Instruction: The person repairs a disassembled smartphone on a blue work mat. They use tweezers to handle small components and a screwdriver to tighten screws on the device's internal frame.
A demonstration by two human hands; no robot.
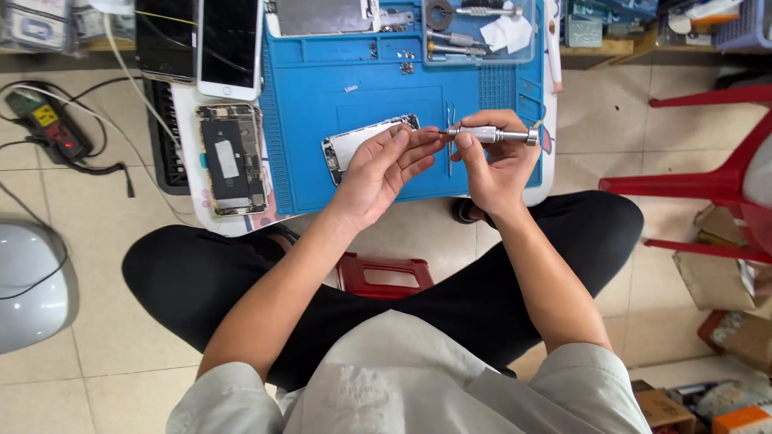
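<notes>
At nine o'clock an opened phone body (232, 159) is lying face-up on the worktop (186, 120), its dark battery showing. Just above it, at eleven, a white phone (229, 44) is resting beside a dark one (165, 38). Far out at nine, a multimeter (50, 124) is sitting on the tiled floor (96, 241), its leads trailing. At twelve o'clock a clear tray (482, 30) is holding small tools. At three, a red plastic chair (716, 169) is standing. At five, cardboard boxes (724, 273) are crowding the floor.
</notes>
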